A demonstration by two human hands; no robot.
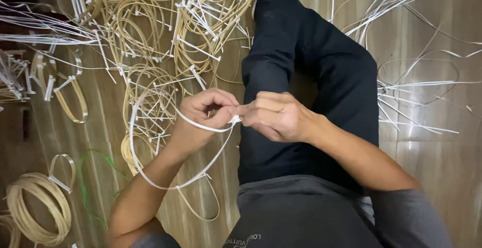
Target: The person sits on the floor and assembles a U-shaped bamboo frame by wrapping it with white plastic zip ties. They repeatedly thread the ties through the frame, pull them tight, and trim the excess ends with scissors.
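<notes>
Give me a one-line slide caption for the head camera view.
Both hands, left and right, pinch a white strip bent into a loop, above a floor strewn with cane hoops.

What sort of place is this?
Probably a home or small craft workshop for weaving, with work done seated on the floor. Tan cane hoops lie piled on the wooden floor, loose white strips are scattered about, and both hands pinch a white strip loop.

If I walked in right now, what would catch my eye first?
At centre, the left hand and right hand meet, pinching a white strip bent into a loop that hangs below them. Behind, at upper left, tangled tan hoops cover the wooden floor.
</notes>
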